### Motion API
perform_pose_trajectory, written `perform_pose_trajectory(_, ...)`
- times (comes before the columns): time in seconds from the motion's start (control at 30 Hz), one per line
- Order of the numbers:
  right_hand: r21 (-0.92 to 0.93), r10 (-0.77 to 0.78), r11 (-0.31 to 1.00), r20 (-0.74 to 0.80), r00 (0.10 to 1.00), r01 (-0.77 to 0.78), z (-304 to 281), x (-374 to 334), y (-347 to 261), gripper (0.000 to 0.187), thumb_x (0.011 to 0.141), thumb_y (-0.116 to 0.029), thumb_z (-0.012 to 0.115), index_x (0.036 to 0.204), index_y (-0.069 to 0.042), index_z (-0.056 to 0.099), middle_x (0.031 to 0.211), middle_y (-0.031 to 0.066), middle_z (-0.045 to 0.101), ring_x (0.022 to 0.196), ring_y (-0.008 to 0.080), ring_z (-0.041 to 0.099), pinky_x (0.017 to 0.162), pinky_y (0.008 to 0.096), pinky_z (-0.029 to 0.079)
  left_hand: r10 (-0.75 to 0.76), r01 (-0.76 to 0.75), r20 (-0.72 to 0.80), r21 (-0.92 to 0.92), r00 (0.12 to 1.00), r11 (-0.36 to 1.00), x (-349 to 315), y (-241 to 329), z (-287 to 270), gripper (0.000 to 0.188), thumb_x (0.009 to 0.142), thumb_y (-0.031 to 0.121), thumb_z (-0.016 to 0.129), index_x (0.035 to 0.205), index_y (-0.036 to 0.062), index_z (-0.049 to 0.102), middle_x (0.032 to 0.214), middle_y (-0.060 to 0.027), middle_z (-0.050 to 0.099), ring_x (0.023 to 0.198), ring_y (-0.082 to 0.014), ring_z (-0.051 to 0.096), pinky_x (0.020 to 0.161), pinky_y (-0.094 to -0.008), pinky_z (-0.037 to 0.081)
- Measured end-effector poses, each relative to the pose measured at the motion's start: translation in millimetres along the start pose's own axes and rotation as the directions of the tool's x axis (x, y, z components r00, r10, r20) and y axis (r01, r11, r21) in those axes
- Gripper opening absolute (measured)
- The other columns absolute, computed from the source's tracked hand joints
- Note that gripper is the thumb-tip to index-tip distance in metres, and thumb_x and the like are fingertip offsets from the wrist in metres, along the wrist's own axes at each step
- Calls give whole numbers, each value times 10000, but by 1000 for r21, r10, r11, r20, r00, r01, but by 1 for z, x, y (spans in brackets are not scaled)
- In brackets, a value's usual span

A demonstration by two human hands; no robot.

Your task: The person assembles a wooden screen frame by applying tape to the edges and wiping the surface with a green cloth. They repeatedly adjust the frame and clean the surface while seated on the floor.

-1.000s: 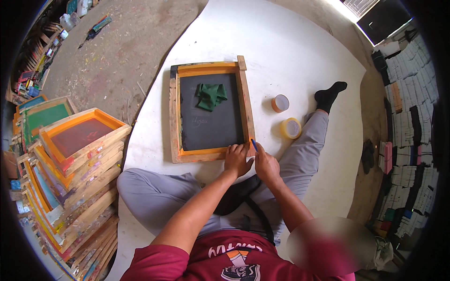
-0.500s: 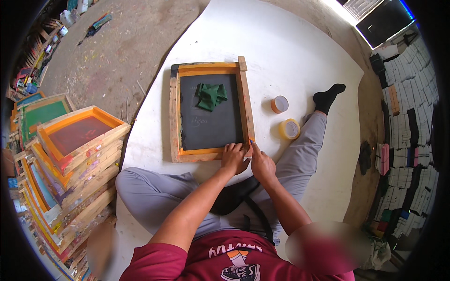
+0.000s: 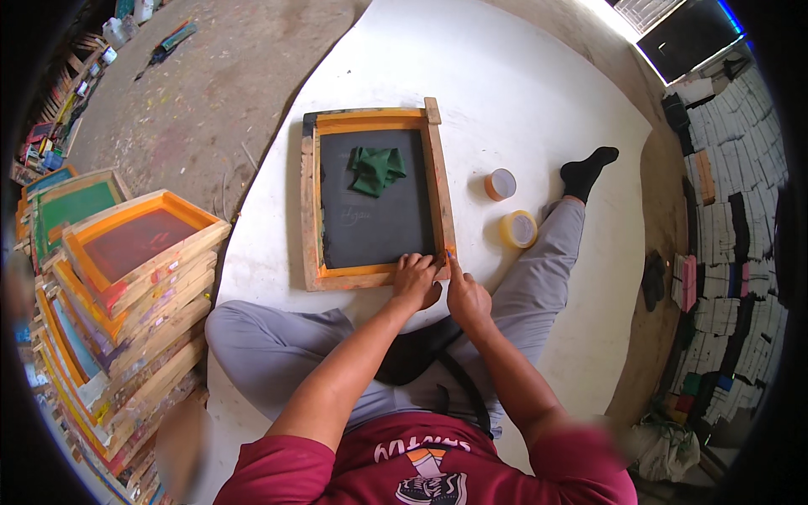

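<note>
A wooden screen-printing frame [image 3: 308,202] with dark mesh lies on the white sheet before my crossed leg. A crumpled green cloth [image 3: 376,172] rests on its mesh. My left hand [image 3: 416,280] grips the near rail close to the right corner, fingers over the wood and thumb on the outer side. At that corner my right hand [image 3: 468,296] is closed, index finger stretched along a small blue-tipped thing [image 3: 450,253] against the right rail. Its kind is mostly hidden by the fingers.
Two tape rolls, one brownish [image 3: 500,184] and one yellow [image 3: 518,228], sit right of the frame beside my outstretched leg. A tall stack of paint-stained screen frames [image 3: 156,286] stands at the left. Bundled white stacks [image 3: 715,278] line the right side.
The view has shifted slightly. My right hand has slid a little along the frame's right corner with the small blue-tipped thing; my left hand stays on the near rail.
</note>
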State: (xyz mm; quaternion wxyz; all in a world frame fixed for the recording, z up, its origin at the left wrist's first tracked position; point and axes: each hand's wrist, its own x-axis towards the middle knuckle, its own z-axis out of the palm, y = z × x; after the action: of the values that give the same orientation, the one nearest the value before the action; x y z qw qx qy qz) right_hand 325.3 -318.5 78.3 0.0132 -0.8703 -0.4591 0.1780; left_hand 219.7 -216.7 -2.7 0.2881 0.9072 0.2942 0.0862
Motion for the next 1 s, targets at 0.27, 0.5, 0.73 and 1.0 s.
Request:
perform_pose_trajectory(0.27, 11, 24, 1000, 27, 999, -25, -6, -4, -8, 617, 979, -117, 514, 1584, -163, 399, 986, 228, 717, 835, 453, 735, 727, 585, 574, -29, 29, 41, -3, 999, 1000, 1, 2, -5, 597, 802, 195, 672, 1399, 190, 660, 1294, -48, 643, 1278, -260, 535, 1182, -524, 338)
perform_pose_trajectory(0.5, 177, 59, 983, -75, 995, -45, -17, -9, 6, 497, 1058, -210, 449, 1555, -189, 431, 1077, 262, 722, 886, 483, 714, 804, 602, 553, -81, 28, -221, -234, 972, 972, 10, 2, -4, 349, 851, 171, 747, 1199, 152, 768, 1179, -40, 716, 1130, -286, 627, 1012, -458, 484)
perform_pose_trajectory(0.73, 113, -45, 992, -80, 996, 54, -11, -18, 15, 498, 1042, -229, 525, 1533, -174, 459, 985, 226, 725, 806, 452, 718, 706, 581, 567, 198, -209, -139, -75, 970, 975, 64, -17, -42, 258, 888, 225, 763, 1141, 232, 815, 1162, 7, 675, 1159, -242, 573, 1063, -427, 438)
perform_pose_trajectory(1.0, 47, -39, 998, -59, 998, 42, -2, -27, 11, 548, 1010, -176, 550, 1551, -166, 459, 913, 172, 699, 731, 398, 716, 629, 532, 574, 370, -407, 205, 183, 906, 895, 119, -11, -63, 496, 740, 468, 873, 1166, 221, 808, 1367, -88, 599, 1378, -292, 446, 1260, -488, 259)
